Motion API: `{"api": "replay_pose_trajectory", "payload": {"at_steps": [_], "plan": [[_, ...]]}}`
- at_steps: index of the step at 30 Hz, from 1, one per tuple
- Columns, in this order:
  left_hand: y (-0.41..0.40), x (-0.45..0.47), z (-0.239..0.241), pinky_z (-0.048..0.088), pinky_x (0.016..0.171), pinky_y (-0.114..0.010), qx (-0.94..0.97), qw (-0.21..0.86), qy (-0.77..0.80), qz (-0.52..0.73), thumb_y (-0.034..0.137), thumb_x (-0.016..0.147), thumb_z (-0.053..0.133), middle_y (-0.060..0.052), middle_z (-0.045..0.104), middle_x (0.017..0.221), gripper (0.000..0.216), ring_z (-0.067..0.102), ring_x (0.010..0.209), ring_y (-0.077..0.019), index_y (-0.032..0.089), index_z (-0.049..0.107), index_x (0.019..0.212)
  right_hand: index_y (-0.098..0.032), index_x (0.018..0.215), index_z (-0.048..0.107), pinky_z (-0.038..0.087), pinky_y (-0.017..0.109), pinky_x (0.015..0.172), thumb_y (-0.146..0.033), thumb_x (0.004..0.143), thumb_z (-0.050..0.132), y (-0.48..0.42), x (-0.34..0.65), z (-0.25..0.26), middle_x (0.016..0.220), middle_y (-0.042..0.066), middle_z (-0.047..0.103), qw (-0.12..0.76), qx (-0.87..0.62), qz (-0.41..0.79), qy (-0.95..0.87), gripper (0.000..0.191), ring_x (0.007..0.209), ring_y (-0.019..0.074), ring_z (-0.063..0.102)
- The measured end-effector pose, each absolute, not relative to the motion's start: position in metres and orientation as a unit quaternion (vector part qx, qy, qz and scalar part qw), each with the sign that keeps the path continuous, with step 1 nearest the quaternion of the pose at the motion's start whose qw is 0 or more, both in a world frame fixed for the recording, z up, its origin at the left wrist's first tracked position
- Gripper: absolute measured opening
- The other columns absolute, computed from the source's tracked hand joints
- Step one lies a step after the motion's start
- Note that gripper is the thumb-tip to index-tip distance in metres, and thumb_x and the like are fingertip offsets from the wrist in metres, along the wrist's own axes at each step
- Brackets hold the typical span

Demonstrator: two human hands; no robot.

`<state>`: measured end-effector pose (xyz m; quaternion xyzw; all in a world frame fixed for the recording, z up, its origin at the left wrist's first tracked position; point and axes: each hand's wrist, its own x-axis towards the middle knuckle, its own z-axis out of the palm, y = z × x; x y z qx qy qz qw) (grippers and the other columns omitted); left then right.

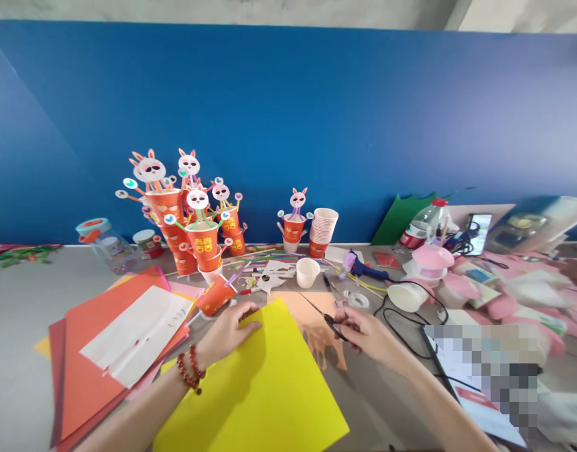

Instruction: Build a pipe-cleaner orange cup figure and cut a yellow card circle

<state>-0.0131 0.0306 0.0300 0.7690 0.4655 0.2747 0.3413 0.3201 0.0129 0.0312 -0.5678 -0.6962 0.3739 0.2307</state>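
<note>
My left hand (231,329) pinches the upper left edge of a large yellow sheet of paper (264,389), tilted above the table. Dark scissors (333,323) are in my right hand (361,326), fingers closed round the handles. Their blades point up and to the left, just off the right side of the yellow sheet. Beneath lies a peach paper (311,304) with shapes cut out of its lower edge. Just beyond my left hand, an orange paper cup (216,295) lies on its side.
Orange cups with rabbit faces (204,242) stand stacked at the back left. Coloured papers (104,326) lie at left. A white cup (307,273), cup stack (324,229), blue glue gun (367,269), black cable (405,342) and bottle (420,229) occupy the back and right.
</note>
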Motion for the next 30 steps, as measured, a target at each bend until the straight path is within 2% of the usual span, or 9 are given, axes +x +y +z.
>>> {"api": "replay_pose_trajectory", "payload": {"at_steps": [3, 7, 11, 14, 21, 30], "plan": [[0.028, -0.012, 0.031, 0.051, 0.084, -0.032, 0.763, 0.337, 0.472, 0.284, 0.033, 0.090, 0.057, -0.007, 0.073, 0.105, 0.020, 0.068, 0.097, -0.0240, 0.019, 0.064, 0.103, -0.020, 0.088, 0.052, 0.043, 0.023, 0.046, -0.060, 0.082, 0.059, 0.012, 0.311, 0.029, 0.070, -0.002, 0.060, 0.297, -0.522, 0.521, -0.607, 0.041, 0.047, 0.0102, 0.053], [0.023, -0.010, 0.036, 0.051, 0.084, -0.032, 0.769, 0.316, 0.475, 0.288, 0.031, 0.090, 0.058, -0.006, 0.073, 0.105, 0.019, 0.067, 0.096, -0.0239, 0.019, 0.065, 0.103, -0.019, 0.080, 0.051, 0.033, 0.018, 0.040, -0.066, 0.077, 0.066, 0.012, 0.292, 0.024, 0.062, -0.004, 0.057, 0.282, -0.480, 0.590, -0.584, 0.049, 0.042, 0.0048, 0.043], [0.020, -0.008, 0.042, 0.050, 0.087, -0.032, 0.766, 0.312, 0.480, 0.292, 0.030, 0.090, 0.058, -0.006, 0.073, 0.107, 0.021, 0.067, 0.098, -0.0232, 0.020, 0.064, 0.107, -0.018, 0.077, 0.051, 0.030, 0.017, 0.038, -0.074, 0.069, 0.068, 0.014, 0.276, 0.019, 0.059, -0.003, 0.060, 0.246, -0.447, 0.627, -0.589, 0.060, 0.043, 0.0066, 0.049], [0.019, -0.009, 0.042, 0.050, 0.088, -0.033, 0.759, 0.314, 0.489, 0.293, 0.030, 0.090, 0.058, -0.007, 0.073, 0.110, 0.023, 0.067, 0.100, -0.0235, 0.020, 0.064, 0.109, -0.018, 0.080, 0.052, 0.030, 0.016, 0.038, -0.076, 0.069, 0.068, 0.014, 0.270, 0.016, 0.061, -0.002, 0.061, 0.241, -0.428, 0.646, -0.585, 0.061, 0.046, 0.0079, 0.054], [0.019, -0.010, 0.033, 0.050, 0.090, -0.036, 0.763, 0.300, 0.496, 0.288, 0.032, 0.089, 0.060, -0.008, 0.072, 0.111, 0.026, 0.067, 0.101, -0.0245, 0.019, 0.064, 0.111, -0.019, 0.079, 0.050, 0.025, 0.017, 0.038, -0.074, 0.071, 0.068, 0.010, 0.270, 0.006, 0.058, -0.004, 0.058, 0.257, -0.413, 0.669, -0.562, 0.059, 0.043, 0.0058, 0.047], [0.019, -0.009, 0.027, 0.051, 0.089, -0.036, 0.767, 0.294, 0.502, 0.270, 0.032, 0.090, 0.058, -0.008, 0.073, 0.111, 0.024, 0.068, 0.100, -0.0254, 0.020, 0.063, 0.110, -0.020, 0.074, 0.046, 0.026, 0.018, 0.040, -0.073, 0.069, 0.070, 0.011, 0.268, -0.001, 0.055, -0.005, 0.056, 0.257, -0.415, 0.678, -0.550, 0.058, 0.044, 0.0062, 0.044]]}}
